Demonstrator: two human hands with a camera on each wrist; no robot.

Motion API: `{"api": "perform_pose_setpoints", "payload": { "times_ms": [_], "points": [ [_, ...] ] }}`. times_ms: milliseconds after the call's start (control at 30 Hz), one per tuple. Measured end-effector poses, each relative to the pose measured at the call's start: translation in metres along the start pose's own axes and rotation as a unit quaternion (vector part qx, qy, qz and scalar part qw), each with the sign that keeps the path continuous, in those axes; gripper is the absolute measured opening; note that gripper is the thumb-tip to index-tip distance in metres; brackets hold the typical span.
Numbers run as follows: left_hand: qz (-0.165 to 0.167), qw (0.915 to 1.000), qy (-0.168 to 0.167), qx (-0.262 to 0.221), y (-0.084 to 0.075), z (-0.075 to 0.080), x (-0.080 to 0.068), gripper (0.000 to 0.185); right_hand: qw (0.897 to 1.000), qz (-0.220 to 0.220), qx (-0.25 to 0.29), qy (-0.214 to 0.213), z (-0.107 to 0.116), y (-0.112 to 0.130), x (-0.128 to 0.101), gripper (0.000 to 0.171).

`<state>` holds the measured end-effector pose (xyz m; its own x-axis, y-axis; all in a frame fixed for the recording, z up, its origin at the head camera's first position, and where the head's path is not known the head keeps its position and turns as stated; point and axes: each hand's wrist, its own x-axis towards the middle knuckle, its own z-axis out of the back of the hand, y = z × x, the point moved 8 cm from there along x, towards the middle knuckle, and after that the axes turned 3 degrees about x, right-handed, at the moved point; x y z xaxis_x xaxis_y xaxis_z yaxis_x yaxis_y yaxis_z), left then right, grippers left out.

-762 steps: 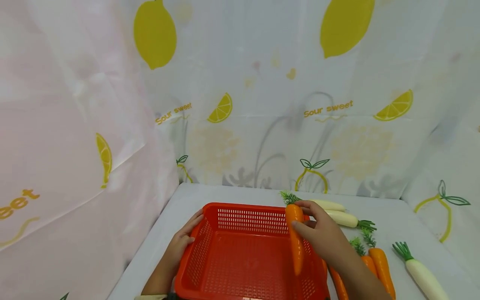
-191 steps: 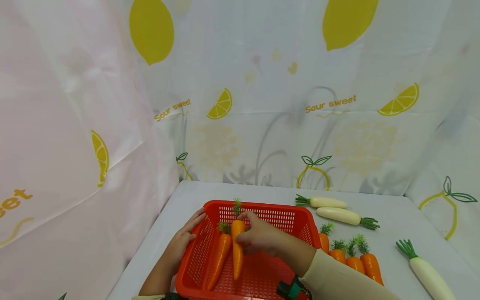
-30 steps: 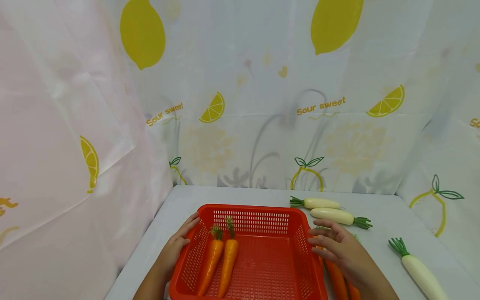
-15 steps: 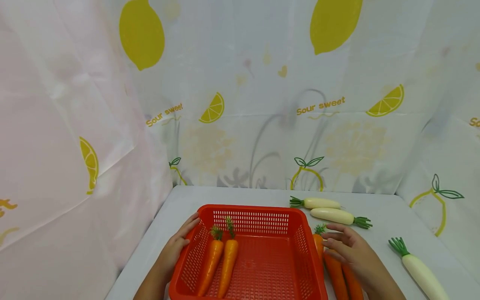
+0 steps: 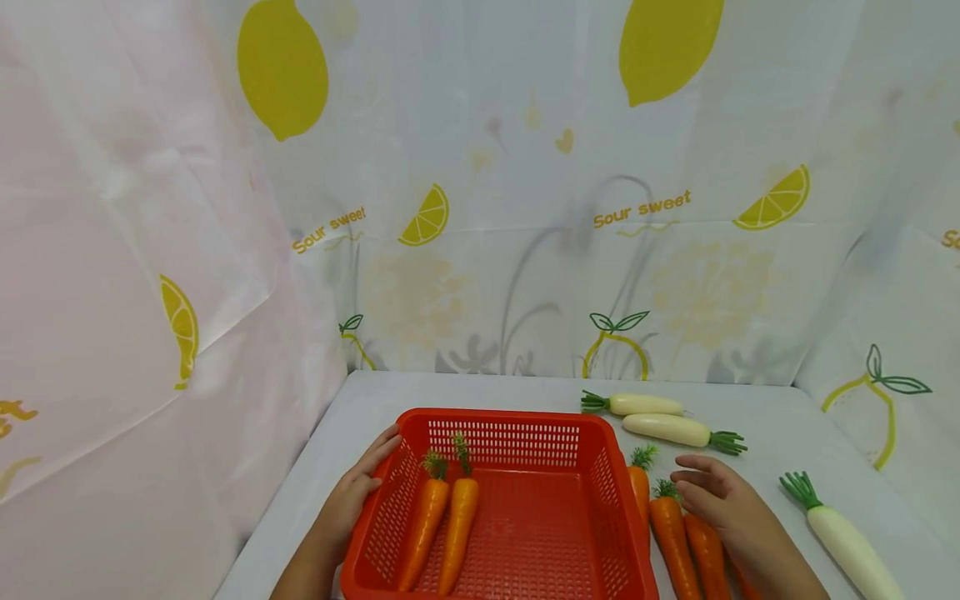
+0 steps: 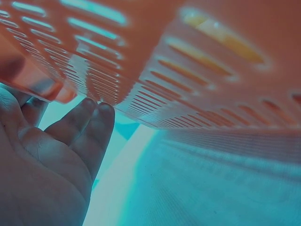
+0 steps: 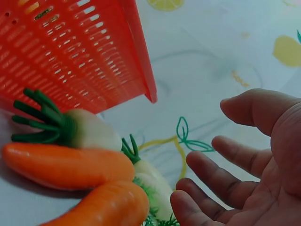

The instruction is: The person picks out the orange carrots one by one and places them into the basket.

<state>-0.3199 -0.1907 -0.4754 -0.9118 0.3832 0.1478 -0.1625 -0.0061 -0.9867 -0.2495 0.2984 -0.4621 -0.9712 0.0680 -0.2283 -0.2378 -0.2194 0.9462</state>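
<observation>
Bare fingers [image 7: 221, 155] of the right hand [image 5: 731, 508] were loose and spread, gripping nothing, and hovered over the orange carrots [image 5: 675, 542] that lay side by side on the counter [image 5: 757, 417], low and right of centre in the head view. Their green tops pointed toward the far wall, so the thick ends sat nearest the fingertips, probably the easiest part to take hold of. Whether the hand touched a carrot could not be told.

At lower left of that view, the left hand [image 5: 352, 500] rested with straight fingers against the outer wall of the red slotted basket [image 5: 607, 467], seemingly to keep it from sliding; the left wrist view showed those fingers flat beside the slots.

Inside the basket, along its left side, two carrots [image 5: 442, 525] lay parallel, leaves away from the person. Further right and up, two white radishes [image 5: 660, 417] lay near the lemon-print backdrop [image 5: 675, 208], and a third radish [image 5: 843, 533] lay at lower right, well apart.
</observation>
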Motion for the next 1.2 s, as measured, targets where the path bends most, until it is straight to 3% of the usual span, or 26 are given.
{"api": "perform_pose_setpoints", "payload": {
  "times_ms": [333,567,700,967,1200],
  "points": [
    [0.019,0.9995,-0.021,0.011,0.005,0.001,-0.003,0.070,0.998,-0.008,-0.054,-0.020,0.013,-0.015,-0.002,0.061],
    [-0.003,0.9999,-0.012,0.003,0.004,0.001,-0.004,0.069,0.995,-0.006,-0.085,-0.043,0.020,-0.013,-0.002,0.058],
    [0.008,0.9998,-0.017,0.004,0.005,0.002,-0.002,0.071,0.994,-0.013,-0.094,-0.049,0.024,-0.014,-0.003,0.060],
    [0.016,0.9997,-0.017,0.001,0.003,0.001,-0.001,0.070,0.992,-0.037,-0.111,-0.051,0.032,-0.023,-0.003,0.075],
    [0.027,0.9994,-0.020,-0.002,0.002,0.000,-0.001,0.070,0.983,-0.054,-0.163,-0.060,0.044,-0.032,-0.005,0.082]
  ]
}}
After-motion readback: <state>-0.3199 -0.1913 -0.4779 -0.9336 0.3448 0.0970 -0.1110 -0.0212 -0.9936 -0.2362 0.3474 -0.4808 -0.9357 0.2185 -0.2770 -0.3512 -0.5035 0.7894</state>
